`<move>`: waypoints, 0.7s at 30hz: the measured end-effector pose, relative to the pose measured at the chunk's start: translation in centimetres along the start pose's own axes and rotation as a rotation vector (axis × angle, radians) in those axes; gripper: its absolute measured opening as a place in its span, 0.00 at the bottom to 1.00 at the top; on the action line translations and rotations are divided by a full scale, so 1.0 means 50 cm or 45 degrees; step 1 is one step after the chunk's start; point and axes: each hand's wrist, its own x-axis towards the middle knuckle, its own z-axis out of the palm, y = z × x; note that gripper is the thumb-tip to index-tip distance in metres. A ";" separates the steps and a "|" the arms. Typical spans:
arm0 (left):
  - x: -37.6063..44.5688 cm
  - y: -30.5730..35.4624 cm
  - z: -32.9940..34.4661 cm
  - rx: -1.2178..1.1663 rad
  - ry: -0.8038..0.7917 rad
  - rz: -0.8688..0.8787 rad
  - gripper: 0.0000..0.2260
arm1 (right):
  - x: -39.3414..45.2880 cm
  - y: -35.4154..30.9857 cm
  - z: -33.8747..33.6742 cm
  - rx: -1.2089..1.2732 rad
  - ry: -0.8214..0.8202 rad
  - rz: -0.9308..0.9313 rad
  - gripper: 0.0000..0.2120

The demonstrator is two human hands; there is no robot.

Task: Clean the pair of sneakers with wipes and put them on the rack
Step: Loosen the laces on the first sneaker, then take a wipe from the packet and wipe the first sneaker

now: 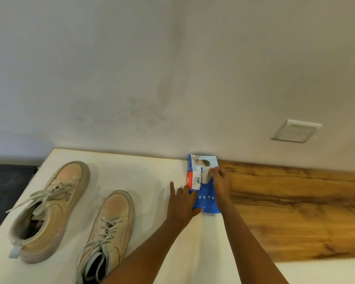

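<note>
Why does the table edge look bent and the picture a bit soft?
Head view: the wide lens bows the white table edge and wood-grain panel; soft, even light, faint shadows under the beige lace-up sneakers; slight blur on the right hand pinching a white wipe from the blue wipes pack, left hand steadying it.

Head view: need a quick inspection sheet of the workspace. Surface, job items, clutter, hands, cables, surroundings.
Surface: white top on the left, wood-grain board on the right.
Job's things: two beige sneakers on the white top, left sneaker and right sneaker, laces loose, toes toward the wall. Blue wipes pack lies flat by the wall, at the seam of the two surfaces.
Clutter: nothing seen.
Hands: left hand presses the pack down with straight fingers; right hand pinches a white wipe at the pack's opening.
Cables: nothing seen.
Surroundings: pale wall with faint smudges, white wall plate on the right, dark floor far left. No rack in view.
</note>
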 end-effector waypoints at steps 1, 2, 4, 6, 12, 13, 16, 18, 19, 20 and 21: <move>-0.004 -0.005 0.006 0.028 0.050 0.006 0.25 | -0.009 -0.015 -0.003 0.181 0.035 0.072 0.06; -0.011 -0.010 0.009 0.054 0.057 0.000 0.24 | -0.014 -0.030 -0.007 0.336 0.070 0.137 0.06; -0.009 -0.018 0.030 0.056 0.162 0.001 0.22 | -0.019 -0.053 -0.014 0.574 0.101 0.265 0.06; -0.008 -0.011 0.020 -0.021 0.211 -0.024 0.24 | -0.024 -0.073 -0.018 0.712 0.043 0.362 0.07; -0.027 0.006 0.029 -0.306 0.297 -0.071 0.20 | -0.060 -0.093 -0.011 0.860 -0.197 0.434 0.04; -0.030 0.010 0.023 -0.377 0.372 -0.079 0.18 | -0.070 -0.096 -0.012 0.898 -0.254 0.401 0.04; -0.040 0.009 -0.027 -0.835 0.435 -0.283 0.13 | -0.116 -0.113 -0.011 0.926 -0.380 0.340 0.08; -0.058 -0.007 -0.074 -1.201 0.413 -0.443 0.10 | -0.157 -0.124 -0.006 0.894 -0.386 0.339 0.10; -0.076 -0.017 -0.104 -1.391 0.442 -0.492 0.08 | -0.179 -0.130 -0.001 0.849 -0.375 0.348 0.09; -0.099 -0.028 -0.133 -1.572 0.475 -0.519 0.07 | -0.204 -0.136 0.003 0.782 -0.356 0.365 0.09; -0.117 -0.037 -0.159 -1.730 0.503 -0.530 0.07 | -0.226 -0.142 0.009 0.703 -0.343 0.373 0.09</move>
